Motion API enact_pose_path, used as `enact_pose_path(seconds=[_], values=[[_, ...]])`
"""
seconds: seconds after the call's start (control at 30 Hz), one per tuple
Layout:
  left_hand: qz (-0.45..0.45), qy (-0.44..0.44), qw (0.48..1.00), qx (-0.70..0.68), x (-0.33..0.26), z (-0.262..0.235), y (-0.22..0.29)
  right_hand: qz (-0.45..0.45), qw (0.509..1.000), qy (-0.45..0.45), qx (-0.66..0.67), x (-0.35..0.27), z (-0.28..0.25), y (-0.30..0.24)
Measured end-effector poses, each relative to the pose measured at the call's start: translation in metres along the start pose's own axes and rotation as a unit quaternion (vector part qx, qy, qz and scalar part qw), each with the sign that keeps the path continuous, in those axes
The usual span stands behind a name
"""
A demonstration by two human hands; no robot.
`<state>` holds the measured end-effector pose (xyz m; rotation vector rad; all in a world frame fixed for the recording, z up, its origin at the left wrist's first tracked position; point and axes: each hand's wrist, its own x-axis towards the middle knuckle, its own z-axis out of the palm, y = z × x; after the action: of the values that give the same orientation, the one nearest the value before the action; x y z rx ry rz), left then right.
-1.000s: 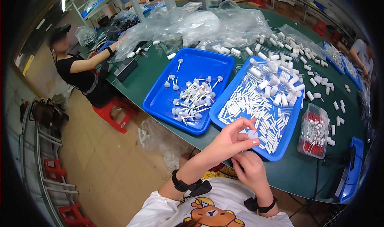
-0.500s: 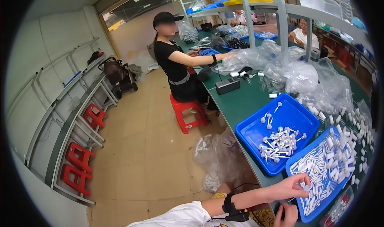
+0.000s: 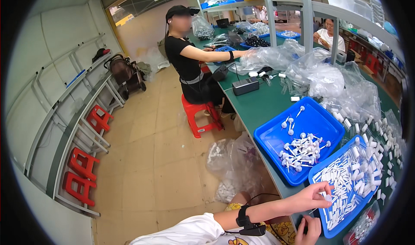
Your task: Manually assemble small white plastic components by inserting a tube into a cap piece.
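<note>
My left hand (image 3: 312, 196) reaches over the near edge of a blue tray (image 3: 312, 172) filled with short white tubes (image 3: 332, 180). Its thumb and fingers pinch a small round whitish piece (image 3: 328, 198). Just below it, at the table edge, my right hand (image 3: 309, 230) has curled fingers and is partly cut off by the lower edge; what they hold, if anything, I cannot make out. Beyond lies a deeper blue tray (image 3: 271, 135) with several white round-headed pieces on thin stems (image 3: 300, 152).
White cylinders (image 3: 380, 158) lie loose beside the trays. Clear plastic bags (image 3: 320, 83) and a black box-shaped device (image 3: 245, 86) are on the green table (image 3: 242, 111). A clear tub (image 3: 365, 223) stands near me. A co-worker (image 3: 188, 55) sits on a red stool (image 3: 201, 119); bags lie on the floor.
The view has shifted slightly. My left hand has turned a little, and the round piece between its fingers now shows more plainly. My right hand stays close to the table edge.
</note>
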<state>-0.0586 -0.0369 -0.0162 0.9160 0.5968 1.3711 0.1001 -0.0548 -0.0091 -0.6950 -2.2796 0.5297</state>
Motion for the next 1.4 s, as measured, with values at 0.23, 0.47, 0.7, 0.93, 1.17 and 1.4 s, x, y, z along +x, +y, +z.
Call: enact_pose_path(seconds=[0.23, 0.47, 0.7, 0.93, 1.17, 1.4], values=[[0.009, 0.017, 1.0, 0.01, -0.004, -0.001, -0.001, -0.003, 1.0, 0.003, 0.011, -0.001, 0.002, 0.002], [-0.017, -0.007, 0.998, 0.054, -0.015, 0.004, 0.008, 0.002, 1.0, -0.003, -0.007, -0.007, 0.003, 0.009], [-0.051, -0.021, 0.997, 0.055, -0.042, 0.015, 0.016, 0.055, 0.997, 0.05, 0.006, -0.006, 0.001, 0.002], [-0.038, 0.035, 0.982, 0.182, -0.057, 0.011, -0.014, 0.147, 0.965, 0.143, 0.165, -0.033, 0.013, 0.027], [-0.044, 0.038, 0.97, 0.237, -0.06, 0.012, -0.023, 0.087, 0.986, 0.125, 0.062, -0.023, 0.007, 0.016], [-0.049, 0.038, 0.97, 0.236, -0.059, 0.013, -0.021, 0.031, 0.99, 0.128, 0.052, -0.012, 0.001, 0.007]])
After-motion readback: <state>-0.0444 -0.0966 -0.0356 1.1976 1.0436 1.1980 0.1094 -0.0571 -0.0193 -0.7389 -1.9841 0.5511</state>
